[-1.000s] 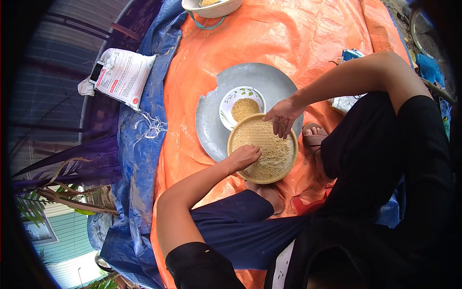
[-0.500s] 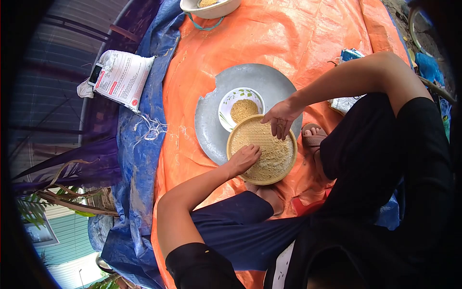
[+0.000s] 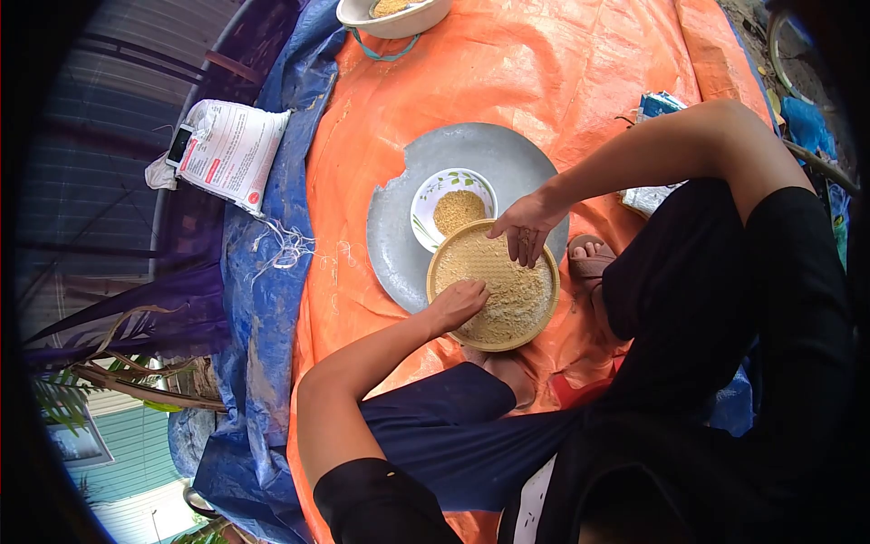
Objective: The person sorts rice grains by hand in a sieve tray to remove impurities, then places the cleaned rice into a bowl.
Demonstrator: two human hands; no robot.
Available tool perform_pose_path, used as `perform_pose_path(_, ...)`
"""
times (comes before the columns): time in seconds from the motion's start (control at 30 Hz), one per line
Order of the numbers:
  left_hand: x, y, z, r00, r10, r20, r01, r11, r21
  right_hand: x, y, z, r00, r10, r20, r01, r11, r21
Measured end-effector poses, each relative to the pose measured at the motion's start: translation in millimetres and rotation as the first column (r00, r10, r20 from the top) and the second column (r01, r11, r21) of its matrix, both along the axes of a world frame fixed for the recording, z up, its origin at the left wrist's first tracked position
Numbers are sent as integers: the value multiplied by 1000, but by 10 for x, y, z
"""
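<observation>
While we sit with our knees apart on the orange tarp (image 3: 435, 100), both our hands are at the round woven tray (image 3: 478, 256), which lies before us, its far edge overlapping a leaf-patterned bowl (image 3: 429, 198). Our left hand (image 3: 459, 304) is over the tray's left side, fingers curled down at the pale, crumbly grain (image 3: 518, 304); we cannot tell whether they pinch any. Our right hand (image 3: 528, 227) is at the far right rim, loosely spread and gripping nothing, its fingers hanging over the weave with a few bits clinging to them. Golden kernels (image 3: 459, 208) lie heaped in the bowl, which stands on a broad grey metal disc (image 3: 390, 249) with a ragged edge. Just right of the tray is our sandalled foot (image 3: 591, 261); well apart, a printed white sack (image 3: 237, 154) lies off to the left.
</observation>
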State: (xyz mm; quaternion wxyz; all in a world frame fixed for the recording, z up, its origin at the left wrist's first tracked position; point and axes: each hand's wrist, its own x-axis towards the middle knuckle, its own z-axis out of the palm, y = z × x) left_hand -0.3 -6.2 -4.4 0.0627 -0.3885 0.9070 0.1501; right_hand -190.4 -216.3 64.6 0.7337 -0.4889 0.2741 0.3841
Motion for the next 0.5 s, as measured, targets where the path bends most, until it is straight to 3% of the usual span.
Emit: perform_pose_path(0.5,38,-126,28,998,56,-34,-56,998,-17,-31,-8,-1,1000,12,-8,-13,1000,-27)
